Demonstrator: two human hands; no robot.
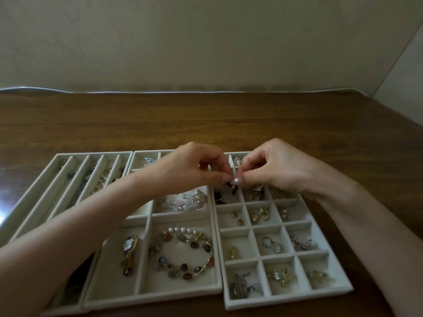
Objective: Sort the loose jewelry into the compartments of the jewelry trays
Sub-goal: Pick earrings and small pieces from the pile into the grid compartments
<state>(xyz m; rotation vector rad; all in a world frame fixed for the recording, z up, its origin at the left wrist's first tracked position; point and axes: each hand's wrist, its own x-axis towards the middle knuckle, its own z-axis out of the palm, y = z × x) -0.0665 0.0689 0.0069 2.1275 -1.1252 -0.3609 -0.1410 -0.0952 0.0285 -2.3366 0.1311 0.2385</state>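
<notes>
Head view: your left hand (192,169) and right hand (277,170) meet fingertip to fingertip, thumb and forefinger of each closed on one small black beaded piece (230,185); the other fingers are curled in. The piece hangs just under the pinch, and its lower end reaches into the small compartment directly below, in the near-left column of the grid tray (286,298); whether it touches the lining you cannot tell. More black beads lie in that same compartment. Just beyond the pinch, an oval brooch (238,161) sits in a far cell of the same tray. Toward you from the pinch, further cells hold small earrings and a pair of silver hoops (272,244). Left of the pinch, touching the grid tray, is the middle tray (151,297), holding white beads (183,200), a stone-and-pearl bracelet (180,255) and a watch (129,245). Further left is the slotted tray (91,154) with chains. All rest on the wooden table (206,120).
</notes>
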